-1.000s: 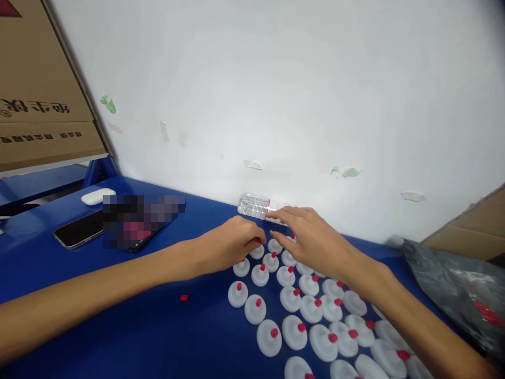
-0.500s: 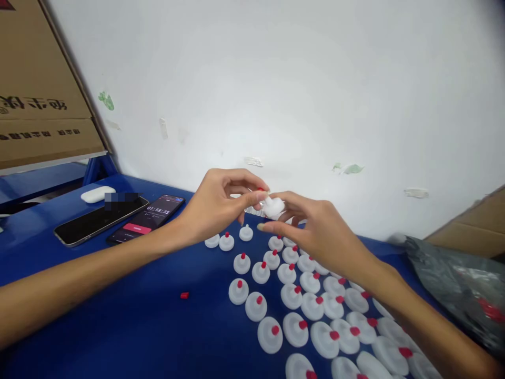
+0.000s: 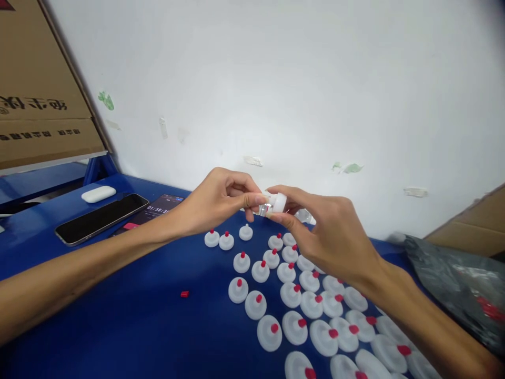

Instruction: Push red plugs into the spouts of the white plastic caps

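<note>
In front of the wall, my left hand [image 3: 233,196] and my right hand [image 3: 321,218] meet at a small white plastic cap [image 3: 279,202]. My right thumb and fingers grip the cap, which is tipped on its side. Left thumb and fingertips pinch its left end, where something clear with a speck of red shows; the fingers hide its exact shape. Below the hands stands a white cap with a bare nozzle [image 3: 246,232]. Many white caps with red tips [image 3: 269,333] cover the right half of the blue table [image 3: 138,316].
A loose red tip [image 3: 184,294] lies left of the caps. Two phones [image 3: 102,219] and a white case [image 3: 98,194] are at the left. A grey plastic bag [image 3: 453,284] lies at the right. A cardboard box [image 3: 43,68] rises at the upper left.
The white cap in my hands has turned, and its broad end now faces right. My right fingers have closed round it, and a clear part now shows between the hands.
</note>
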### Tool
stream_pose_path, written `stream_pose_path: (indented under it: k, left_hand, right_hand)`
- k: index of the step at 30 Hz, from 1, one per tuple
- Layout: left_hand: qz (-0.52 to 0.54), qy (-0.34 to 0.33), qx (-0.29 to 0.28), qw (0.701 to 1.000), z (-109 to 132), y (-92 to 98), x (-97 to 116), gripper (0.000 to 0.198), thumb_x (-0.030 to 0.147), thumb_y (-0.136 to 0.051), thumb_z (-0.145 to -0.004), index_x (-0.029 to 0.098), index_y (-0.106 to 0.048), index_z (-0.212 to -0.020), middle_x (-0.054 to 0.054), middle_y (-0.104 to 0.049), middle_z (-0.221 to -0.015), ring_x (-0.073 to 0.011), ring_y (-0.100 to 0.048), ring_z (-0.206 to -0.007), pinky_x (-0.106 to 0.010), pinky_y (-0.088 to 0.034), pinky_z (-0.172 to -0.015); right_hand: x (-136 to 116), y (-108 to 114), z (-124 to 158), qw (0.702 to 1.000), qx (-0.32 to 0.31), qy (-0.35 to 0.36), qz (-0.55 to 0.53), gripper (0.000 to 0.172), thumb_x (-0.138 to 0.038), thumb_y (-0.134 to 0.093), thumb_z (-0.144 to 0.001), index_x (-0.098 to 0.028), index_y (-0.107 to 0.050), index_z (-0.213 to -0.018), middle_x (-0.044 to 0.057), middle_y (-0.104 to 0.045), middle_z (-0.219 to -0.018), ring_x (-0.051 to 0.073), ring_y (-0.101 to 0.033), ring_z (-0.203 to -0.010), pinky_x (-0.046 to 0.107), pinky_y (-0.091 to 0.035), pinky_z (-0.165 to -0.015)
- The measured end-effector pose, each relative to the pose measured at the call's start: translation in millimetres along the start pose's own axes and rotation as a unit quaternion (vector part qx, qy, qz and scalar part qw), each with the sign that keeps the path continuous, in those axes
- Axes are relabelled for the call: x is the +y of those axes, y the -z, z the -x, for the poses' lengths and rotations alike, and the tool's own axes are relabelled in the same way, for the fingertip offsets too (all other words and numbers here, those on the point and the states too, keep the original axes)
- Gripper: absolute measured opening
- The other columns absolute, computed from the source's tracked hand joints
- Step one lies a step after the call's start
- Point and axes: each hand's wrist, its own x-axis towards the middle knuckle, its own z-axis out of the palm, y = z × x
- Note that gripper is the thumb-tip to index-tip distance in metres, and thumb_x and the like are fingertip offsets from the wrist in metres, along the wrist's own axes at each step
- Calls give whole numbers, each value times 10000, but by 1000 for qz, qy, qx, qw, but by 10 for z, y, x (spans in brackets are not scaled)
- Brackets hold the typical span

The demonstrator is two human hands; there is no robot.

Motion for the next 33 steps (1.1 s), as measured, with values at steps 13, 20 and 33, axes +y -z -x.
stream_pose_path:
  k: [13,20,33]
  left_hand:
    - [17,45,-25,999,61,-40,4,242,337,-776,-902,133,-713,-788,28,-668,-632,-16,-468,-346,-134,-358,-373]
    - [-88,60,-40,993,-11,-56,-122,247,407,-737,-902,171,-756,-834,14,-676,-647,-73,-512,-474,-181,-358,-435]
    - [-338,-23,-146,929,51,-131,-368,153,173,-691,-900,234,-786,-1002,-30,-741,-962,-158,-651,-763,-263,-444,-667]
  right_hand:
    - [46,44,13,997,-71,14,1,340,-244,-609,-1002,-193,-621,-1338,-23,-749,-911,109,-641,-696,238,-466,-666]
    - [176,-6,37,979,-171,-16,112,521,-449,-599,-1002,-220,-519,-1464,52,-770,-991,251,-702,-818,367,-518,-670]
    - [200,9,25,978,-179,-37,98,457,-347,-516,-1035,-298,-440,-1483,30,-758,-1145,255,-724,-935,407,-547,-749]
